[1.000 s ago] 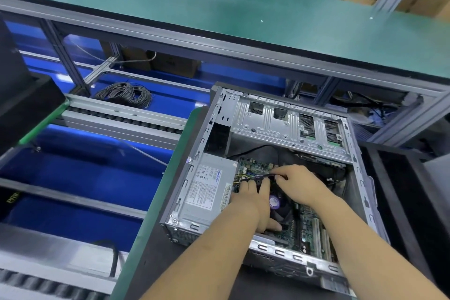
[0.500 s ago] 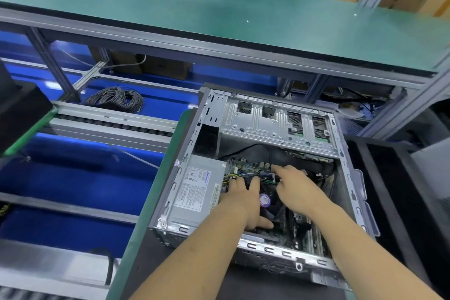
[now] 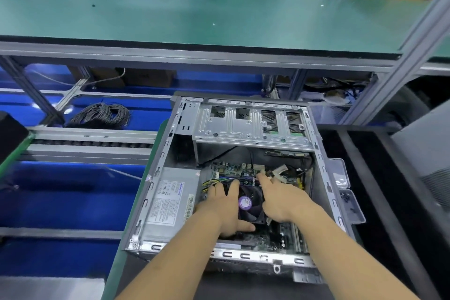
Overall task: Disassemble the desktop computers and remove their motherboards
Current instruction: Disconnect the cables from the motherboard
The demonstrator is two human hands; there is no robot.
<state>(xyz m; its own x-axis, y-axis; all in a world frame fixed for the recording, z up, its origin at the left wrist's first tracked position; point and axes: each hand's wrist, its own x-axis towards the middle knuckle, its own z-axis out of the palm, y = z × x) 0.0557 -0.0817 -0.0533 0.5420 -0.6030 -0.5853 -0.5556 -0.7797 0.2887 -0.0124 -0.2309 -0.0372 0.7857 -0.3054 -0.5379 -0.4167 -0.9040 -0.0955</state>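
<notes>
Change: right hand (image 3: 283, 203) has let go of the cable bundle (image 3: 239, 179); fingers now straight, reaching the motherboard (image 3: 243, 168) connectors.
Left hand (image 3: 225, 207): flat, fingers spread, on the fan (image 3: 250, 202).
Meaning: unplugging continues.

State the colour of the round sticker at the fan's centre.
Purple, on the round sticker of the black fan, head view.

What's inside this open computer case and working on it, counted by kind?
Hands: 2, left hand and right hand
Power supply: 1
Cooling fan: 1
Motherboard: 1
Drive cage: 1
Total: 6
</notes>
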